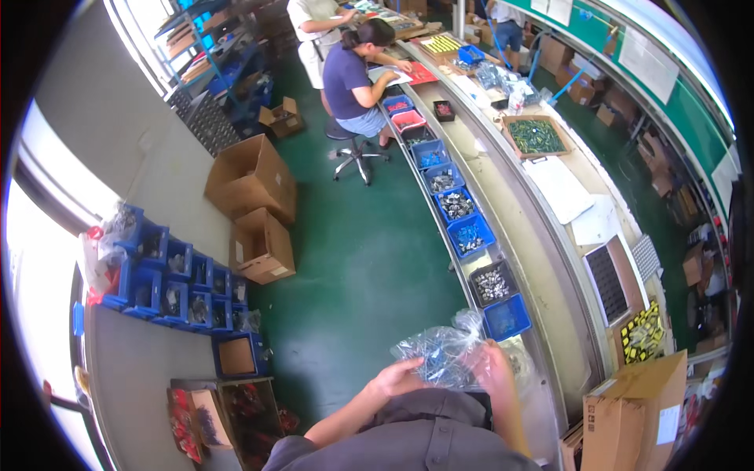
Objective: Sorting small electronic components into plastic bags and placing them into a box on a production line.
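Fisheye head cam looks dn & fwd over nearby hands (398, 378).

And it's a workshop, small assembly-floor type: long wkbench line (514, 251) up the R, plastic parts bins (471, 235) along its edge w/ loose small bits. Co-worker (345, 82) seated at it, swivel stool (359, 157). More blue bins (144, 288) stacked L, cardboard ctns (271, 180) on green flr (345, 275), metal shelving (212, 67) up back.
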Demonstrator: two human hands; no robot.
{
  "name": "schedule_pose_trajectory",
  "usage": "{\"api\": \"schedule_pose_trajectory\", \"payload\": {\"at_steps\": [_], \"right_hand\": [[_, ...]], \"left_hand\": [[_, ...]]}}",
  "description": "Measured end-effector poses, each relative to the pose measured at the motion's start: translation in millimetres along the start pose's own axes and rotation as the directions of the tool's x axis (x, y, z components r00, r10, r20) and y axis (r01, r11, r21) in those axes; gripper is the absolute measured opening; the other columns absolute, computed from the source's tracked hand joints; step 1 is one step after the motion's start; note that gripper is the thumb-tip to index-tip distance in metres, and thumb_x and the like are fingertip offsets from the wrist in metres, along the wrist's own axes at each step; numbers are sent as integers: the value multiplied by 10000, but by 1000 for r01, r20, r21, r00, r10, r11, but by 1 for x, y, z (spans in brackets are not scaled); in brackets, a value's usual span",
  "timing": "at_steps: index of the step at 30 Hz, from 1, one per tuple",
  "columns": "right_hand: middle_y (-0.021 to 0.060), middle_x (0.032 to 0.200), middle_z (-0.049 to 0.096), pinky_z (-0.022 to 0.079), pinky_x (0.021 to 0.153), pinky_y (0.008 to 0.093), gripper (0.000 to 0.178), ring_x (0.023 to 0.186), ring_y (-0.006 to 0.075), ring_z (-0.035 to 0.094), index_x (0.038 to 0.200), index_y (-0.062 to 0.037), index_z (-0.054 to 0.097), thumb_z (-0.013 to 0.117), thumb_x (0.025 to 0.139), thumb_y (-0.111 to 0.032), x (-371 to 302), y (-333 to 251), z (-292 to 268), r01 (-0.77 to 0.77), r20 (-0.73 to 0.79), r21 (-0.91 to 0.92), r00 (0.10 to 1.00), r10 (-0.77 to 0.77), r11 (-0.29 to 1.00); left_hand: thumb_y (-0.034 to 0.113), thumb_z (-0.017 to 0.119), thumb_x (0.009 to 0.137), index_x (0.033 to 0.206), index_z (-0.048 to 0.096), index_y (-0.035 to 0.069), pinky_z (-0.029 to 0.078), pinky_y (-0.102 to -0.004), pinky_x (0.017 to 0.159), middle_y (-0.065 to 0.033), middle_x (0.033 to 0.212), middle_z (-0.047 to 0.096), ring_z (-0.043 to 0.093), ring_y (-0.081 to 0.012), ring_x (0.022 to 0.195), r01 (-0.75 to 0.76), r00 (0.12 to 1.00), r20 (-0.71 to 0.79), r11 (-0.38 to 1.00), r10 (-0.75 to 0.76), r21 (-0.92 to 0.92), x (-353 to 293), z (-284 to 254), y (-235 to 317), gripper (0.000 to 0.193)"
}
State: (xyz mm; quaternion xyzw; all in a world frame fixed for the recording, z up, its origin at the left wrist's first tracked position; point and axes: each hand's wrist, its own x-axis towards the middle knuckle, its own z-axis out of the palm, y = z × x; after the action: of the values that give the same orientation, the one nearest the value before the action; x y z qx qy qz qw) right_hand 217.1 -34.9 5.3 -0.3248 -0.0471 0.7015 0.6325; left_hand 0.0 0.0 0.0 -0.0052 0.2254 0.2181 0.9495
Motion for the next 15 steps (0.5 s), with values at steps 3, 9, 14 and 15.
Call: {"api": "schedule_pose_trajectory", "payload": {"at_steps": [3,9,14,15], "right_hand": [[167,936,583,448,827,460,119,841,289,594,942,-44,464,465,833,-91,13,14,13,-14,120,59,993,7,998],[130,918,587,485,749,308,339,806,186,595,1110,19,424,540,801,-59,6,8,55,16,-76,-434,996,-54,901],[28,785,594,443,639,219,188,696,93,553,926,1,577,605,747,-46,-31,-1,42,28,-269,-590,935,-230,807],[28,785,594,443,639,219,188,696,93,553,926,1,577,605,747,-46,-40,-3,37,30,-283,-581,929,-237,814]], "left_hand": [[172,587,794,1255,340,46,254,-555,989,-133,1240,431,388,-312,1167,-15,1000,8,1000,15,4,-14,2,26,538],[121,569,795,1234,368,26,306,-492,977,-136,1200,469,432,-297,1127,106,994,16,994,-106,22,-4,-17,44,492],[75,563,794,1216,392,17,325,-474,968,-118,1187,482,456,-263,1107,315,945,54,942,-323,116,34,-23,30,459],[75,563,794,1216,392,17,325,-474,968,-118,1187,482,456,-263,1107,334,939,47,935,-341,122,42,-21,25,459]]}}
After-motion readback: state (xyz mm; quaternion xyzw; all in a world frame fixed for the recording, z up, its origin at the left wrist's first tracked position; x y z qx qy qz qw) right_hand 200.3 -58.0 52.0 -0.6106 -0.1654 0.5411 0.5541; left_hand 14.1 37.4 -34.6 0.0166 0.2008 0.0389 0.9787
